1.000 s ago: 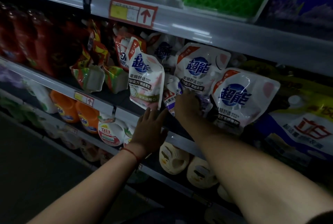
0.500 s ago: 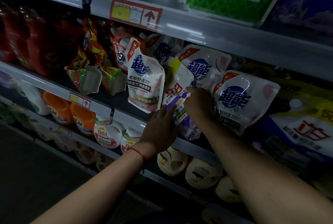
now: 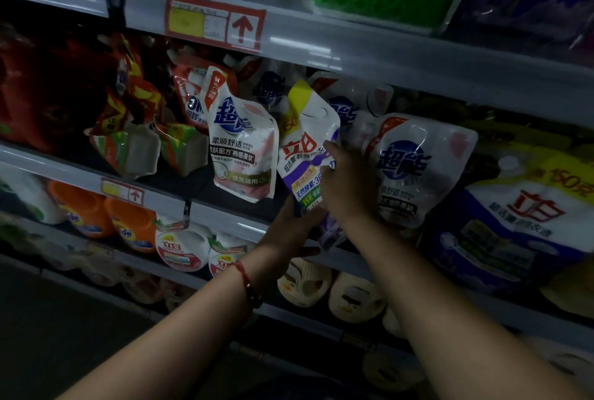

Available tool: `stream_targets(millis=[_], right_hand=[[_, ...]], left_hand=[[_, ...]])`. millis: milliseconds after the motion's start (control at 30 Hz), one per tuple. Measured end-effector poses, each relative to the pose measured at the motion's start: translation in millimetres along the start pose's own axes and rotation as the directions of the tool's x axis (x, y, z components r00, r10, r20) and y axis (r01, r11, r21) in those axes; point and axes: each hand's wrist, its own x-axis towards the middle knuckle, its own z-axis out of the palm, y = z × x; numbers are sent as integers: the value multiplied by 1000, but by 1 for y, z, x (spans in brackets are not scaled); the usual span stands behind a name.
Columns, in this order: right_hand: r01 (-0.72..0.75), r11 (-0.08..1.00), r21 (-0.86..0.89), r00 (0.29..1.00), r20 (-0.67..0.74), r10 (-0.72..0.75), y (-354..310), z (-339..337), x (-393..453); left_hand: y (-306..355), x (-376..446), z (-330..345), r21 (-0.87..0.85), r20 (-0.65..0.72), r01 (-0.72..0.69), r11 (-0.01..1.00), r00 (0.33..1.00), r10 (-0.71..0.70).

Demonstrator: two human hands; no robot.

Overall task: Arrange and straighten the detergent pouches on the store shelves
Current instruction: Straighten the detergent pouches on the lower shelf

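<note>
Landmark: purple-and-white pouch (image 3: 307,155), tilted, mid-shelf, bottom hanging over the middle shelf edge (image 3: 225,218). Left of it: orange-green pouches (image 3: 128,142) fallen forward, bare dark shelf gap in front, then upright white-pink pouch (image 3: 242,149) reading 超能. Left hand (image 3: 291,232) cups the landmark's bottom from below, fingers curled under. Right hand (image 3: 348,187) on its right side, fingers pressed together, thumb hidden. Landmark reads 立白. Right of it: white 超能 pouch (image 3: 414,168) leaning, big blue 立白 bag (image 3: 520,226). Dim lighting.
</note>
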Motion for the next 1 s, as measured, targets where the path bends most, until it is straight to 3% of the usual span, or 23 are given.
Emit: stream_targets(millis=[167,267,433,767,1000], right_hand=[[-65,998,-11,998,26,65,-4,3,-9],[-101,994,28,995,20,100,-4,4,-17],[-134,986,96,990,-28,137,-2,3,-24],[-281,913,294,959,115,258,16,-13,-43],[-325,836,442,944,104,312,37,-16,-62]], left_hand=[[-2,4,-6,-180,76,207,962,978,-196],[-4,2,-5,-204,101,222,954,974,-205],[-9,-1,-3,-216,102,129,968,989,-109],[-11,-8,-1,-116,108,-175,978,976,187],[-16,-6,0,107,88,-280,954,958,271]])
